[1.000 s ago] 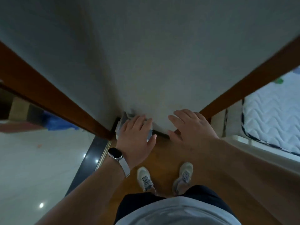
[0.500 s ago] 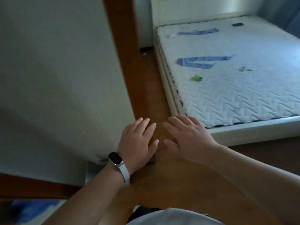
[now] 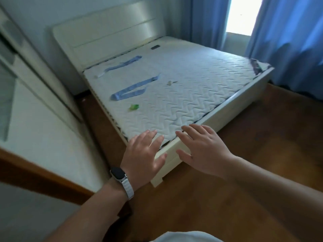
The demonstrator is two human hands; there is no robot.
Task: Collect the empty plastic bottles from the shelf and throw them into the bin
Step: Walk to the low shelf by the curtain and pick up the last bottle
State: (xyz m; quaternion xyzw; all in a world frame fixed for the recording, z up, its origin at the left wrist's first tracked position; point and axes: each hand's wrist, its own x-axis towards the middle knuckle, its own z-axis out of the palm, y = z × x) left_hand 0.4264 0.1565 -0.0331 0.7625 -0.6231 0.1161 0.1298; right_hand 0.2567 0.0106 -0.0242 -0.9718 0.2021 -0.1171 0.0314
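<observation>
My left hand [image 3: 143, 154], with a watch on the wrist, is held out flat in front of me, fingers spread and empty. Beside it my right hand [image 3: 201, 149] is also held out flat, fingers apart, holding nothing. Both hover in the air over the near corner of a bed. No plastic bottle, shelf or bin is in view.
A white bed frame [image 3: 174, 154] with a bare quilted mattress [image 3: 183, 95] fills the middle; blue strips [image 3: 132, 91] and a green scrap [image 3: 134, 107] lie on it. A white wall with a brown door frame [image 3: 43, 175] stands at left. Blue curtains [image 3: 288, 41] hang at right. Wooden floor [image 3: 253, 154] surrounds the bed.
My view has swung up and to the right, from the wall corner and my feet to the bedroom and its bed. Both hands have stayed out in front, open and empty.
</observation>
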